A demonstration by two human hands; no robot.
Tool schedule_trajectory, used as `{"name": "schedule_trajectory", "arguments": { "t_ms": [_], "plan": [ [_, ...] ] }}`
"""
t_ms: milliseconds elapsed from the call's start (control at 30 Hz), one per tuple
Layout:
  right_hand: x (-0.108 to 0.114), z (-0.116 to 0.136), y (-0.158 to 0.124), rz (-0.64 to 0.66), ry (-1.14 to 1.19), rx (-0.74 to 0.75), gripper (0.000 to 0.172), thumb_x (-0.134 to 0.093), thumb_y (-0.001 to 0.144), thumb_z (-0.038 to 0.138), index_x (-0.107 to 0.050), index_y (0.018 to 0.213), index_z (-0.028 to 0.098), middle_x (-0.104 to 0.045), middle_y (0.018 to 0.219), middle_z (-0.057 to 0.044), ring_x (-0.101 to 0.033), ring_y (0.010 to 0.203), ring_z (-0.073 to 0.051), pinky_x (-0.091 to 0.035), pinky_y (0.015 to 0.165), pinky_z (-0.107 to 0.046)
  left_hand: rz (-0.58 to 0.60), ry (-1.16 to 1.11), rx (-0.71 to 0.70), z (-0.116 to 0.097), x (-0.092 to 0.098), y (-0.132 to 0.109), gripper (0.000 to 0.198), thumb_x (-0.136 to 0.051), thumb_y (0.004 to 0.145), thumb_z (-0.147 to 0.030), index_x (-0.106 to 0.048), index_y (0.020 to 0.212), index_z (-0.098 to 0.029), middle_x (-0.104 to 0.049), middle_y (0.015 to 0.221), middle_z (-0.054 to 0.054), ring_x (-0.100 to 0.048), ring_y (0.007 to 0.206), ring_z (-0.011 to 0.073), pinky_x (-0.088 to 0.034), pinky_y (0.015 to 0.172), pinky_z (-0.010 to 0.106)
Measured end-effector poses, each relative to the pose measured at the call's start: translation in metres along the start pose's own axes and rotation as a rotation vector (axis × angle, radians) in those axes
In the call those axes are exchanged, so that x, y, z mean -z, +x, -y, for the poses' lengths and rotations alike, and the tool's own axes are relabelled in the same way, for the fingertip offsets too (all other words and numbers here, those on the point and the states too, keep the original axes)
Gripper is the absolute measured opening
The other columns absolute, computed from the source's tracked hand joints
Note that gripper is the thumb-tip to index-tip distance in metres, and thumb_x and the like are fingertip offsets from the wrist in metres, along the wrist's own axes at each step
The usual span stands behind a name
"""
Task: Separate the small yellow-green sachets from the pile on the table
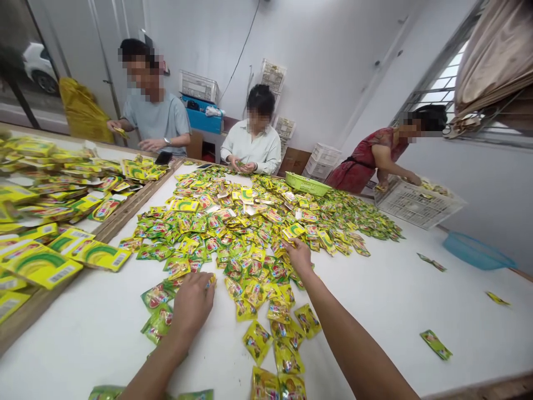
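Note:
A wide heap of small yellow-green sachets (250,233) covers the white table (395,300). My left hand (192,303) rests on the near edge of the heap, fingers curled over sachets by its fingertips. My right hand (298,254) reaches further into the heap, fingers bent down onto the packets; what they grip is hidden. Loose sachets (287,355) lie between my forearms.
Flat yellow cartons (45,261) are stacked on the left table. Three other people sit or stand at the far side. A green basket (307,184), a white crate (416,204) and a blue bowl (477,251) stand at the right. Stray sachets (435,344) lie near the right edge.

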State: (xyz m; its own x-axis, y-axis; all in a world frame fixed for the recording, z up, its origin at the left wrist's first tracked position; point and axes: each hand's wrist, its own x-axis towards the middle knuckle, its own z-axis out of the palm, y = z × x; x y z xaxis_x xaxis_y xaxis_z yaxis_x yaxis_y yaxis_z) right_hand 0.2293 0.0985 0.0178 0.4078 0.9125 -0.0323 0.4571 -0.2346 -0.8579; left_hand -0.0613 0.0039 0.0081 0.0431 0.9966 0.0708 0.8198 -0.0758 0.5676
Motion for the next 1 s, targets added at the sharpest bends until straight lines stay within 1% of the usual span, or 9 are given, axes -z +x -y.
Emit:
{"name": "schedule_trajectory", "arguments": {
  "t_ms": [133,267,367,467,567,667,733,833,1000],
  "plan": [
    [-0.004,0.015,-0.035,0.123,0.207,-0.019,0.051,-0.062,0.055,0.057,-0.053,0.086,0.018,-0.058,0.069,-0.001,-0.051,0.058,-0.014,-0.042,0.055,-0.028,0.109,-0.433,0.197,-0.01,0.005,0.0,0.041,-0.043,0.081,-0.046,-0.068,0.095,-0.016,-0.07,0.097,0.01,-0.064,0.089,0.027,-0.046,0.083,0.039],
    [-0.031,0.029,-0.093,0.365,0.487,-0.103,0.043,-0.073,0.054,0.046,-0.054,0.08,0.018,-0.057,0.066,0.001,-0.05,0.057,-0.011,-0.04,0.053,-0.024,0.301,-1.011,0.35,-0.019,0.0,0.0,0.059,-0.059,0.07,-0.055,-0.059,0.111,-0.013,-0.071,0.091,0.01,-0.067,0.079,0.0232,-0.05,0.075,0.034],
    [-0.05,0.034,-0.116,0.395,0.567,-0.165,0.043,-0.077,0.051,0.041,-0.057,0.08,0.018,-0.057,0.062,0.002,-0.05,0.055,-0.01,-0.04,0.053,-0.023,0.276,-1.105,0.387,-0.017,-0.001,-0.001,0.064,-0.067,0.065,-0.049,-0.055,0.114,-0.01,-0.07,0.079,0.008,-0.066,0.074,0.0212,-0.049,0.072,0.032],
    [-0.053,0.034,-0.099,0.22,0.484,-0.11,0.044,-0.074,0.052,0.045,-0.058,0.082,0.017,-0.06,0.066,0.0,-0.052,0.057,-0.013,-0.043,0.056,-0.027,0.07,-0.918,0.428,-0.005,0.011,-0.001,0.05,-0.063,0.071,-0.042,-0.058,0.111,-0.013,-0.07,0.078,0.007,-0.065,0.072,0.0204,-0.049,0.07,0.032],
    [-0.044,0.037,-0.062,0.008,0.365,-0.031,0.042,-0.069,0.054,0.047,-0.059,0.081,0.016,-0.061,0.074,-0.002,-0.05,0.062,-0.014,-0.042,0.057,-0.027,-0.193,-0.506,0.484,0.013,0.032,0.0,0.036,-0.053,0.079,-0.037,-0.061,0.108,-0.018,-0.069,0.093,0.007,-0.064,0.081,0.022,-0.047,0.078,0.035],
    [-0.045,0.044,-0.047,-0.033,0.275,0.03,0.039,-0.07,0.054,0.046,-0.059,0.079,0.016,-0.058,0.072,-0.001,-0.047,0.064,-0.013,-0.038,0.057,-0.025,-0.315,-0.057,0.507,0.03,0.048,0.001,0.04,-0.05,0.082,-0.033,-0.057,0.117,-0.014,-0.062,0.112,0.013,-0.057,0.101,0.0274,-0.043,0.089,0.039],
    [-0.058,0.047,-0.058,0.107,0.21,0.062,0.04,-0.069,0.058,0.049,-0.06,0.08,0.017,-0.056,0.067,0.001,-0.045,0.058,-0.012,-0.036,0.054,-0.025,-0.237,0.122,0.522,0.037,0.05,0.0,0.05,-0.051,0.081,-0.041,-0.053,0.122,-0.011,-0.058,0.118,0.018,-0.051,0.109,0.0325,-0.041,0.09,0.043],
    [-0.087,0.045,-0.092,0.405,0.177,0.084,0.042,-0.065,0.063,0.054,-0.06,0.082,0.017,-0.054,0.063,0.002,-0.044,0.054,-0.011,-0.035,0.052,-0.024,-0.035,0.215,0.543,0.041,0.045,0.0,0.059,-0.051,0.08,-0.049,-0.049,0.125,-0.011,-0.058,0.116,0.019,-0.049,0.109,0.0359,-0.043,0.085,0.046],
    [-0.119,0.045,-0.117,0.534,0.081,0.165,0.038,-0.061,0.066,0.053,-0.061,0.08,0.018,-0.056,0.067,0.001,-0.046,0.06,-0.013,-0.036,0.057,-0.024,0.099,0.257,0.46,0.041,0.04,0.001,0.042,-0.05,0.083,-0.036,-0.053,0.12,-0.014,-0.062,0.111,0.015,-0.051,0.107,0.0321,-0.041,0.084,0.043]
  ]
}}
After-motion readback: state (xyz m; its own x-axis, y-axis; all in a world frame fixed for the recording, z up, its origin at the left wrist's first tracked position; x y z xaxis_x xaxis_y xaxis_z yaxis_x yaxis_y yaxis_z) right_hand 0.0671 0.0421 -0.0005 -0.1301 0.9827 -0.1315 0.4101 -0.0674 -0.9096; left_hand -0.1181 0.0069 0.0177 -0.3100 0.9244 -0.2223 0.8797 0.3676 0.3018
